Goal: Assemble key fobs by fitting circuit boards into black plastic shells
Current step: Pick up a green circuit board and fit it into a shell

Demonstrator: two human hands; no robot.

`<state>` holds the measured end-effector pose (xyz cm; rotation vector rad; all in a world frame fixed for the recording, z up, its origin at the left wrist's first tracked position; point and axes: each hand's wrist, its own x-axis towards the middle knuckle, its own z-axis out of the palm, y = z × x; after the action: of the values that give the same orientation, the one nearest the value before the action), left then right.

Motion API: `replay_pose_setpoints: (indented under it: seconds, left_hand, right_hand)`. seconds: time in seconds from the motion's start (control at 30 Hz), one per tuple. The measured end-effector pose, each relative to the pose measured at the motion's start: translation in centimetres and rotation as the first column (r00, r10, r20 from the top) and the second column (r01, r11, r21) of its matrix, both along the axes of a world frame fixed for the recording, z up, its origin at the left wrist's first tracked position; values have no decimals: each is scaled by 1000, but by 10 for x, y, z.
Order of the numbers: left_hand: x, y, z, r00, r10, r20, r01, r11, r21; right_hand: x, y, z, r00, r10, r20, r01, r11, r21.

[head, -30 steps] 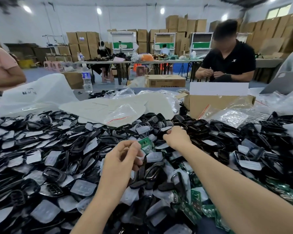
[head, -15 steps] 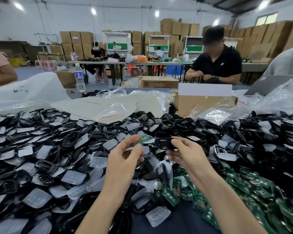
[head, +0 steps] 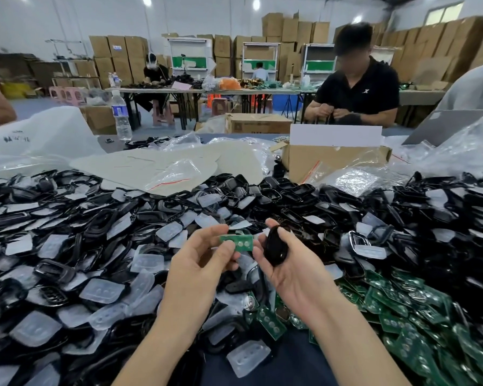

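Head view. Left hand [head: 198,263] pinches a green board [head: 237,242] by its left end, between thumb and fingers. Right hand [head: 290,271], palm up, has fingers and thumb curled round a black shell [head: 275,246]. Board and shell lie just beside each other, not joined. Hands close together; contact between them cannot be told. Beyond and left of hands: shell heap [head: 95,221] mixed with clear pads [head: 103,291]. Right of right hand: loose boards [head: 402,305].
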<state>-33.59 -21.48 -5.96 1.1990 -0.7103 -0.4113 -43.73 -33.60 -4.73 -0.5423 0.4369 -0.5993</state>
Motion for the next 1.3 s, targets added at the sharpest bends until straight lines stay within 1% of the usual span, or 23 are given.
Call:
replay_pose_setpoints:
  seconds: [0.07, 0.17, 0.23, 0.3, 0.37, 0.43, 0.6, 0.7, 0.87, 1.1, 1.3]
  left_hand:
    - [1, 0, 0, 1000, 30, 1, -30, 1000, 6]
    - [3, 3, 1, 999, 41, -2, -41, 999, 15]
    - [4, 4, 1, 999, 34, 6, -34, 999, 18]
    - [3, 4, 2, 999, 40, 9, -40, 999, 8]
    - [3, 4, 1, 997, 79, 15, -79, 997, -1]
    - [3, 4, 0, 990, 127, 55, -128, 992, 11]
    - [2, 5, -2, 972, 173, 160, -183, 982, 50]
    - [2, 5, -2, 969, 171, 180, -186, 980, 66]
    - [2, 4, -2, 965, 170, 201, -189, 979, 79]
    - [3, 5, -2, 971, 142, 192, -160, 984, 82]
    - [1, 4, -3, 955, 191, 228, -219, 970, 106]
  right_hand:
    - [1, 1, -1, 999, 41, 11, -41, 998, -45]
    - [0, 2, -6, 993, 114, -37, -119, 964, -237]
    - [-1, 5, -8, 982, 163, -95, -188, 891, -412]
    - [-2, 8, -10, 976, 140, -170, -212, 804, -556]
    - [-1, 11, -12, 972, 86, -218, -210, 735, -645]
    - [0, 13, -12, 967, 59, -247, -221, 673, -706]
    - [0, 16, -10, 963, 69, -259, -249, 585, -772]
    - [0, 18, -9, 962, 74, -265, -261, 552, -792]
    - [1, 17, -12, 961, 58, -269, -258, 530, -808]
    - [2, 18, -14, 960, 66, -271, -267, 502, -823]
    - [2, 20, -15, 963, 45, -267, -255, 486, -836]
